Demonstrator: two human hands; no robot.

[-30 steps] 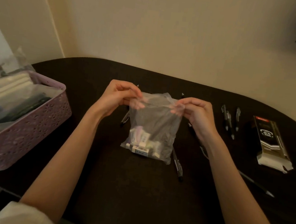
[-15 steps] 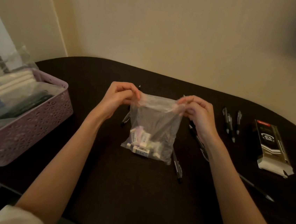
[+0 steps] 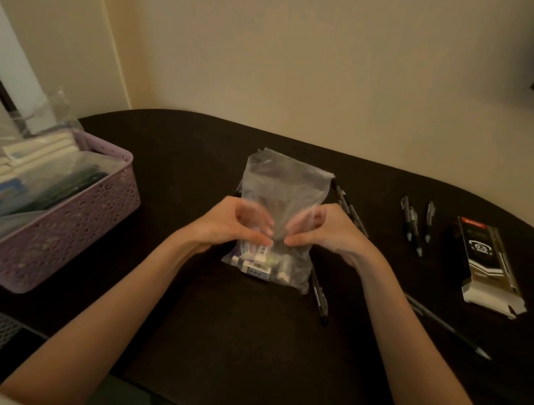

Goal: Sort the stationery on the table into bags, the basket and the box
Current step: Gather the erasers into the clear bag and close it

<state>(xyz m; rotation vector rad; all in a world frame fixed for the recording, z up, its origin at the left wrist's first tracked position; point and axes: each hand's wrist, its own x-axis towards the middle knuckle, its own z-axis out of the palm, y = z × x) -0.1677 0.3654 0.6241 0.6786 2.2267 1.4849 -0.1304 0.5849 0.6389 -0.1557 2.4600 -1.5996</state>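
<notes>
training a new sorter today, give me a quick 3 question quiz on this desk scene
1. True or false: both hands grip the clear bag around its middle, above the small items at its bottom.
2. Multiple choice: where does the pen box lie? A) inside the basket B) on the table at the right C) under the bag
3. Fill in: the lilac basket sits at the ____ edge of the table.

Key:
1. True. The left hand and right hand close on the bag from either side, thumbs nearly meeting.
2. B, beside three loose pens.
3. Left.
</notes>
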